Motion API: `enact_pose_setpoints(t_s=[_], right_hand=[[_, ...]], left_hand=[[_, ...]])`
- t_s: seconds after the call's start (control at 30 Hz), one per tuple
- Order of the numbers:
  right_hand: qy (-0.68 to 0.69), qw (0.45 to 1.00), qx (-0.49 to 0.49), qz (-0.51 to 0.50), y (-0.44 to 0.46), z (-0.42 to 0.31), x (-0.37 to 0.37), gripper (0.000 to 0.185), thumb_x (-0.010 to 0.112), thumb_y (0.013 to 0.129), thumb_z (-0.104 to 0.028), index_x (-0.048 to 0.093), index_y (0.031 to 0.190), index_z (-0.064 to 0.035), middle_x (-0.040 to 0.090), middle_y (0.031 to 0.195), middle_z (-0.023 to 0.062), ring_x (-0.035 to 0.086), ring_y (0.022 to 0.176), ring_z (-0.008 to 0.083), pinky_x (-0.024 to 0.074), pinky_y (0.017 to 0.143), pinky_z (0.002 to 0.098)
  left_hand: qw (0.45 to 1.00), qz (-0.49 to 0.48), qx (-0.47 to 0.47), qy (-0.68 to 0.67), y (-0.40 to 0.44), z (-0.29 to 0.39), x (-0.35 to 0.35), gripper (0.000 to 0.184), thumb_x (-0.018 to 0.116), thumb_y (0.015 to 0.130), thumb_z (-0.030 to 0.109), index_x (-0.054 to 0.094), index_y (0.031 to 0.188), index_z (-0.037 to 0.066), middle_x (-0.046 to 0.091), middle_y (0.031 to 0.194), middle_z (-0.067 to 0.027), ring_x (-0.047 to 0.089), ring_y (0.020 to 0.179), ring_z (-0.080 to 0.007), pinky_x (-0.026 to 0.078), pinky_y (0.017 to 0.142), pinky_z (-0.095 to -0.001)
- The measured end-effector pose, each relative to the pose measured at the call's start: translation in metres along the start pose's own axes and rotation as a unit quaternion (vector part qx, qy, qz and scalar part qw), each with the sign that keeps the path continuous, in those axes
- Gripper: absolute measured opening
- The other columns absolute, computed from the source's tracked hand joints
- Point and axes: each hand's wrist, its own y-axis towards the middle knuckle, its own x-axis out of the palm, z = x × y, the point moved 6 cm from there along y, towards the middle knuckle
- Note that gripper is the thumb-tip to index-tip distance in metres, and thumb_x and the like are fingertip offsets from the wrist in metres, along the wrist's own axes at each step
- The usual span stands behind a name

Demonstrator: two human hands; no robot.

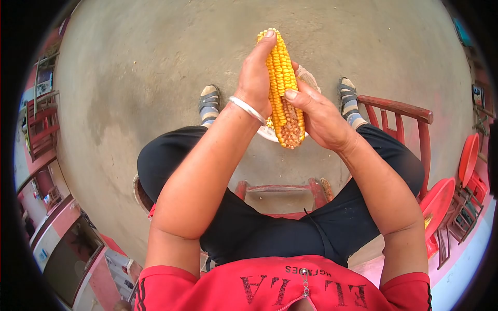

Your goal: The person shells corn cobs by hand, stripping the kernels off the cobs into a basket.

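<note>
A yellow corn cob (281, 67) stands lengthwise between my hands, above the floor. Part of its lower end is stripped, showing the bare reddish-brown core, while kernels cover the upper part. My left hand (254, 80), with a silver bangle at the wrist, is wrapped round the cob's left side, thumb near the far tip. On the other side, my right hand (324, 116) grips it lower down, thumb pressed on the kernels beside the stripped patch. Below the cob is a white basket (309, 78), mostly hidden by the hands; some loose kernels show in it.
A red wooden chair (397, 107) stands by my right leg. Between my knees shows a red wooden seat frame (277, 188), with a cob (327, 189) on the floor beside it. Red round stools (438, 199) are at the far right, and more chairs (42, 127) at the left.
</note>
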Motion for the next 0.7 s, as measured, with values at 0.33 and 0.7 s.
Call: enact_pose_setpoints(t_s=[0.33, 0.7], right_hand=[[-0.064, 0.997, -0.034, 0.025, 0.0026, -0.0034, -0.0029, 0.058, 0.041, 0.095, -0.019, 0.023, 0.147, -0.0001, 0.043, 0.139, 0.0098, 0.043, 0.129, 0.0176, 0.0316, 0.109, 0.0329], [-0.091, 0.995, -0.034, 0.032, -0.0017, -0.0036, 0.0003, 0.059, 0.041, 0.088, -0.010, 0.027, 0.145, -0.0013, 0.046, 0.135, 0.0098, 0.046, 0.125, 0.0178, 0.0340, 0.107, 0.0326]], left_hand=[[1.000, -0.004, 0.008, 0.006, -0.0015, 0.0011, 0.0034, 0.037, 0.053, 0.092, 0.042, 0.056, 0.092, 0.006, 0.062, 0.076, -0.0110, 0.064, 0.069, -0.0206, 0.054, 0.066, -0.0332], [0.999, 0.007, 0.019, 0.046, -0.0007, -0.0029, 0.0033, 0.035, 0.053, 0.093, 0.041, 0.054, 0.097, 0.007, 0.061, 0.077, -0.0099, 0.063, 0.069, -0.0190, 0.054, 0.064, -0.0322]])
